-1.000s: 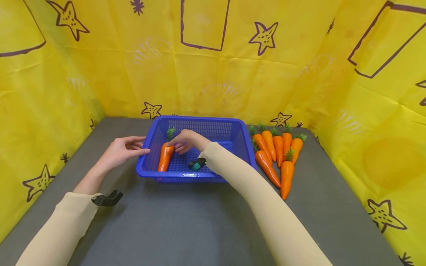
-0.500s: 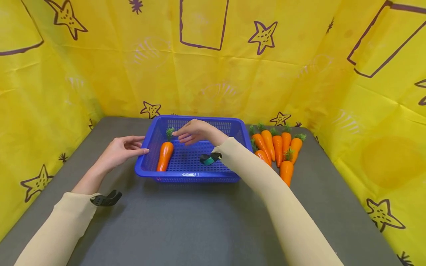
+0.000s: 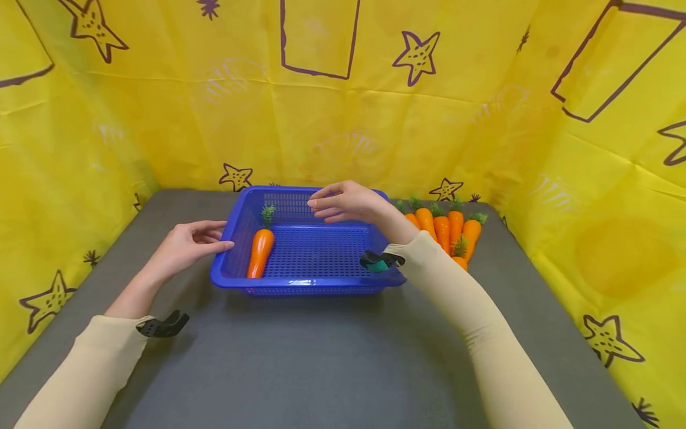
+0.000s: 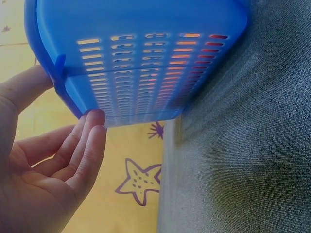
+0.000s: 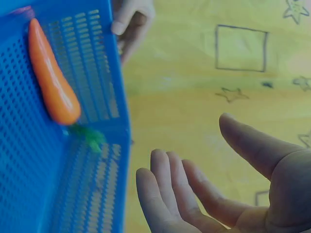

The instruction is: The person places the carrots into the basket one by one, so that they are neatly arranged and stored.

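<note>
A blue plastic basket [image 3: 321, 282] with slotted walls stands on the dark table. One orange carrot [image 3: 261, 253] with a green tuft lies inside along its left wall. At the left rim, my left hand [image 3: 184, 247] holds the basket, thumb over the edge and fingertips against the outer side, as the left wrist view shows. My right hand [image 3: 354, 202] hovers above the basket's back right part, fingers loosely extended and holding nothing. In the right wrist view, its fingers [image 5: 177, 189] and thumb are spread apart, with the carrot [image 5: 51, 80] beyond them in the basket.
Several more carrots [image 3: 442, 229] lie bunched on the table right of the basket, partly hidden by the right forearm. Yellow patterned cloth [image 3: 332, 119] encloses the back and sides. Grey table surface [image 3: 300, 363] extends in front of the basket.
My right hand has let go of the carrot in the basket, risen and moved right toward the basket's back right. The left hand stays on the rim; the view has shifted slightly.
</note>
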Available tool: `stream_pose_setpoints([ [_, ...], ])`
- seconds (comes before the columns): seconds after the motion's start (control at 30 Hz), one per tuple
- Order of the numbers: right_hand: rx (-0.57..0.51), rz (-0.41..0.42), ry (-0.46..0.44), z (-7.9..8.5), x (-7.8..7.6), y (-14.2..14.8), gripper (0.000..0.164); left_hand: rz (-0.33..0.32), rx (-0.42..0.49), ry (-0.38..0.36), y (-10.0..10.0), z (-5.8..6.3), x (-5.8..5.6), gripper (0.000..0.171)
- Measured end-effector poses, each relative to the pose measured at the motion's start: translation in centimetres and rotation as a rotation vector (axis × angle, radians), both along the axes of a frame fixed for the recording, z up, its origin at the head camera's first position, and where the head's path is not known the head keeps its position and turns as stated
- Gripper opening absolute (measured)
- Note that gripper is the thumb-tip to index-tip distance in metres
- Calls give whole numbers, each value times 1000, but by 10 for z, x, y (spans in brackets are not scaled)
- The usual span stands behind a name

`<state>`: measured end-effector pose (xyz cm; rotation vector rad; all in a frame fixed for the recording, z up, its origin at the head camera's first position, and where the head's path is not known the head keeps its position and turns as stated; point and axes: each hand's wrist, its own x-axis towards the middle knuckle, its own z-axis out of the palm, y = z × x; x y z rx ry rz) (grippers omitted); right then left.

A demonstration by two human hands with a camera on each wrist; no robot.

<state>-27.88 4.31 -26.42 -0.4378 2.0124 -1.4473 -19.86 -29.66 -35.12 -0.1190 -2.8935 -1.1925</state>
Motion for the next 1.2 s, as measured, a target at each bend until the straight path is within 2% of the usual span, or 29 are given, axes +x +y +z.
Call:
stream_pose_setpoints([
  [0.3, -52, -88, 51, 11, 6, 52, 41, -6, -17, 21, -3, 0, 1, 72],
  [0.6, -33, -179, 79, 15, 12, 106, 47, -3, -17, 6, -3, 0, 2, 73],
  [0.73, -13, -232, 82, 12, 12, 127, 50, 1, -20, -4, -3, 0, 3, 74],
  [0.97, 41, -280, 112, 4, 17, 167, 57, -16, -21, 13, 1, 1, 2, 72],
  [1.2, 108, -288, 103, -6, 24, 201, 62, -13, -21, 3, 3, 2, 2, 73],
])
